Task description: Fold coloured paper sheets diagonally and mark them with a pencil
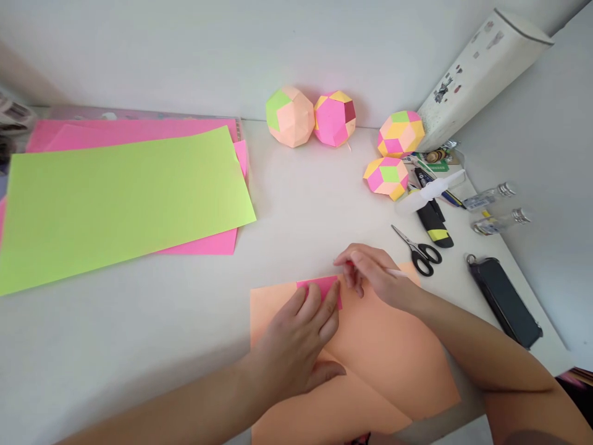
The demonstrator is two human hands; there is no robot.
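Note:
My left hand lies flat on an orange paper sheet, its fingers pressing on a small pink paper piece at the sheet's far edge. My right hand is closed round a thin pen or pencil, its tip at the pink piece's right end. Only a short whitish part of the pen shows behind the fingers.
Green paper over pink sheets lies at the left. Several folded paper balls stand near the wall. Scissors, a black case, a marker, two small bottles and a white box crowd the right.

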